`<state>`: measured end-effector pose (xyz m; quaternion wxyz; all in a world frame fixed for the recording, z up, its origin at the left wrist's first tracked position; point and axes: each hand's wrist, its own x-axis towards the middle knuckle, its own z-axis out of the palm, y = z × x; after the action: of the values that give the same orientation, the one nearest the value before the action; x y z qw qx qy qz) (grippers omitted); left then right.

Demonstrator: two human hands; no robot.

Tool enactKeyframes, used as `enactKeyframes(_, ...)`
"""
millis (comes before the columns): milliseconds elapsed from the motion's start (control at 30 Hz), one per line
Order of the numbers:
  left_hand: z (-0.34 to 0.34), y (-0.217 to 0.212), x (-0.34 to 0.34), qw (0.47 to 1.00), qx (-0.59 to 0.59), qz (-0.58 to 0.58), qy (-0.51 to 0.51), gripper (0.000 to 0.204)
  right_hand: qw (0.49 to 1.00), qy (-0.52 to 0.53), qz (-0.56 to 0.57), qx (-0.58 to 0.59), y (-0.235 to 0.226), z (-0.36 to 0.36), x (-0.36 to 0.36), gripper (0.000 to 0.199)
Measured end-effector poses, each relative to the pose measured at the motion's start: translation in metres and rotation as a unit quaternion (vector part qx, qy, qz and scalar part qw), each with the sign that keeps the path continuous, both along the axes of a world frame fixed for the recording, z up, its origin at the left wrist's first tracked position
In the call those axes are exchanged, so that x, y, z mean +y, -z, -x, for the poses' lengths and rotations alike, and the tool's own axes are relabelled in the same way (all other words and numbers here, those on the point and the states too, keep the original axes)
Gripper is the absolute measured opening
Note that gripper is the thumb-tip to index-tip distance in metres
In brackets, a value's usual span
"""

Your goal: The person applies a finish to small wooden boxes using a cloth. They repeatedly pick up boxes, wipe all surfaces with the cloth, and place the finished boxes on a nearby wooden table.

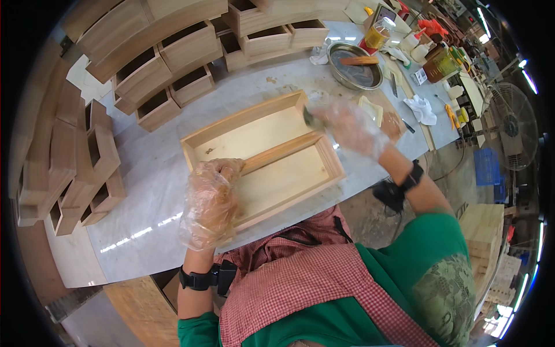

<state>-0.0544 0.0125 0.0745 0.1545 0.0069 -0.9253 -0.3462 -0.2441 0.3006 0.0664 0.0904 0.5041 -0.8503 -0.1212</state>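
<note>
1. While the left hand curls over the left end of the wooden box, pinching it near the divider, the right hand grips one dark pad beside the box's right end; blur hides whether they touch.
2. One box with two compartments lies on the table. It looks light and stiff, though the two plastic gloves could slip; the divider or end walls seem the surest hold, and the thin floor may flex.
3. Beyond the box's far right corner: one metal bowl, one brown stick in it.
4. Beyond and left of the box: stacked drawers, overlapping too much to count.
5. Well right of the box: one fan.
</note>
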Motion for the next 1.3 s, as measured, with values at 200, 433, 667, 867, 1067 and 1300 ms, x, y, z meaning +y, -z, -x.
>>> enactKeyframes(200,-0.001,0.009,-0.005,0.999,-0.003,0.014,0.046,0.048,0.997,0.051,0.035,-0.047,-0.006,-0.032,0.014,0.052)
enactKeyframes(433,0.004,0.006,-0.004,0.986,0.059,0.154,0.04,0.038,0.991,0.075,0.035,-0.102,-0.014,-0.032,-0.007,0.041)
enactKeyframes(667,0.001,0.009,-0.003,0.99,0.016,0.137,0.029,0.039,0.914,0.094,0.259,-0.297,0.014,-0.057,0.058,0.042)
enactKeyframes(867,0.001,0.008,-0.006,0.992,0.023,0.111,0.047,0.044,0.978,0.08,0.134,-0.138,-0.015,-0.035,0.015,0.037)
enactKeyframes(1067,0.005,0.014,-0.006,0.989,0.017,0.142,0.036,0.043,0.987,0.075,0.071,-0.123,-0.021,-0.081,0.042,0.055)
enactKeyframes(1300,0.002,0.014,-0.004,0.989,0.022,0.142,0.03,0.042,0.974,0.013,0.094,-0.204,-0.036,-0.114,0.054,0.05)
